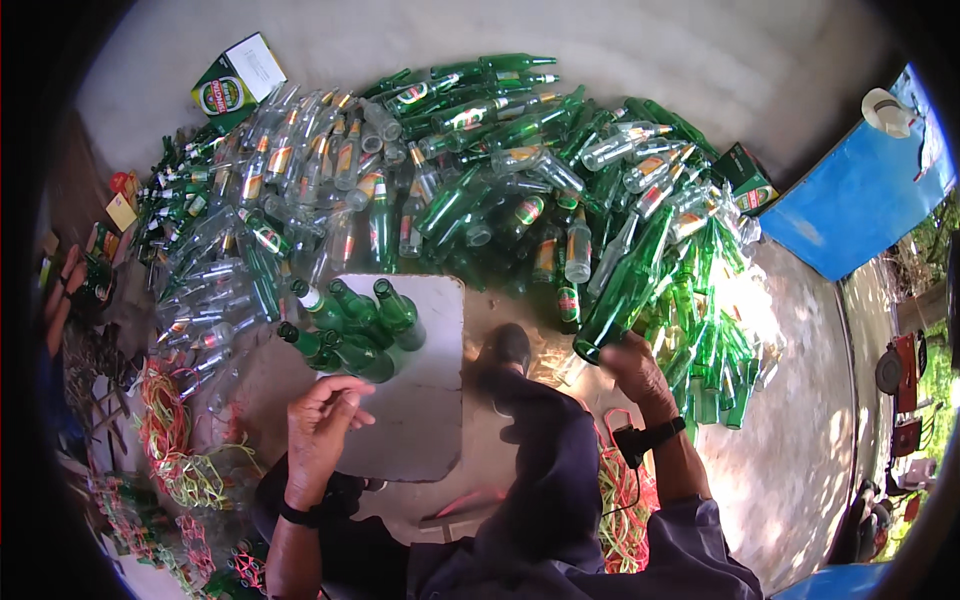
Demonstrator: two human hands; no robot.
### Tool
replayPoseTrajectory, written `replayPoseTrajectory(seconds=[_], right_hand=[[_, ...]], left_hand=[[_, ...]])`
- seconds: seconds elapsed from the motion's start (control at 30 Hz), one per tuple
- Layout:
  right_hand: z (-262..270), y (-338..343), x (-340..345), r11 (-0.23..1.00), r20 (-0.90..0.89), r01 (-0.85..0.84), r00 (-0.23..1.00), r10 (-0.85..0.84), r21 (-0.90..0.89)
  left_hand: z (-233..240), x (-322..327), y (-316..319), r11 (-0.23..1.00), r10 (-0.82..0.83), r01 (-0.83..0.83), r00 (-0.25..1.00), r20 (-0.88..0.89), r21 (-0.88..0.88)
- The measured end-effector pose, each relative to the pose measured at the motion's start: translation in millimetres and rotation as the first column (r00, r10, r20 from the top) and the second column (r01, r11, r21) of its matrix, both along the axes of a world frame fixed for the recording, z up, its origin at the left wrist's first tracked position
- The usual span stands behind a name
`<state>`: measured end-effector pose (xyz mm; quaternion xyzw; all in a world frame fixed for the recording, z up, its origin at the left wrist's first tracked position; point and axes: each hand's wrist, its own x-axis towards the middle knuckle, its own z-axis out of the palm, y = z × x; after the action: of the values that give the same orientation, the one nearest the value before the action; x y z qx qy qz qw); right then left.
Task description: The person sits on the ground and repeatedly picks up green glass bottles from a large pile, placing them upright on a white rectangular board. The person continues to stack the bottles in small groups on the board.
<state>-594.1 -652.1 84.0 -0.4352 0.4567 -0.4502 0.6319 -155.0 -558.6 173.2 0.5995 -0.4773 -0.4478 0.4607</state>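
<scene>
My right hand (639,373) is at the base end of a large green glass bottle (628,281) and appears to grip it. That bottle tilts, its neck pointing up over the pile and its round base toward me. My left hand (327,420) is empty, with fingers loosely apart, over the near left part of a small white tabletop (424,442). Just beyond those fingers, several green glass bottles (360,330) stand upright in a cluster on the tabletop. A strap with a small black device (634,444) is on my right wrist.
A big heap of green and clear glass bottles (450,157) arcs beyond the tabletop. Red and yellow-green plastic twine (169,435) lies left, more twine (624,517) by my right leg. Cartons (238,79) lie behind. Another person's hands (71,274) show far left. A blue panel (832,202) is right.
</scene>
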Motion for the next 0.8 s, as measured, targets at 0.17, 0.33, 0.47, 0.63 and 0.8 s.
replayPoseTrajectory(seconds=[0.17, 0.33, 0.47, 0.63, 0.8], right_hand=[[58, -4, 40, 0.956, -0.282, -0.234, 0.943, 0.179, -0.177], [107, 28, 118, 0.897, 0.116, -0.439, 0.89, 0.442, -0.05], [99, 55, 162, 0.717, -0.204, -0.693, 0.715, 0.669, -0.078], [72, 75, 182, 0.543, -0.237, -0.831, 0.555, 0.798, -0.12], [88, 51, 171, 0.612, -0.295, -0.79, 0.592, 0.75, -0.03]], left_hand=[[26, -31, 1, 0.973, -0.225, 0.226, 0.974, 0.016, -0.04], [40, -57, 4, 0.936, -0.215, 0.251, 0.963, 0.165, -0.247], [38, -61, 25, 0.932, -0.264, 0.244, 0.964, -0.039, -0.268], [17, -56, 52, 0.962, -0.223, 0.192, 0.963, -0.15, -0.195], [-97, -44, 69, 0.948, -0.297, 0.298, 0.955, 0.027, -0.109]])
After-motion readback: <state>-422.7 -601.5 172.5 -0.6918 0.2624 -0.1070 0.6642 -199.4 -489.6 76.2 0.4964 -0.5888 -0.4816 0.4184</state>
